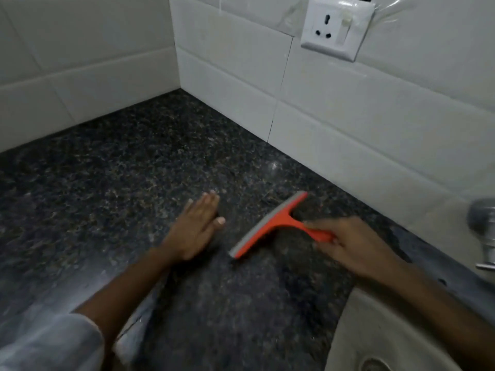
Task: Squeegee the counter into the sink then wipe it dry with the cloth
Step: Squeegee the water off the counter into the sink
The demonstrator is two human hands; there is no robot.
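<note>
A: What does the right hand [356, 247] hold?

B: An orange squeegee [270, 226], gripped by its handle, the fingers [318, 226] curled round it. The grey blade edge rests on the dark speckled worktop [134, 170] and runs diagonally, from near the tiled wall [348, 124] down toward the person.

A: And the left hand [195, 226]?

B: Flat on the worktop, palm down, fingers straight and released, grasping nothing. It lies just left of the blade, apart from it.

A: Where is the sink [356, 333]?

B: At the lower right corner, a pale basin set into the worktop, part of its drain showing at the bottom edge. The right forearm crosses above its rim. A chrome tap [482, 223] stands at the right edge, beside the wall.

A: Anything else in the frame?

B: A white wall socket [336, 30] on the tiles above, and a white sleeve [45, 341] on the left arm at the lower left. The picture is slightly blurred.
</note>
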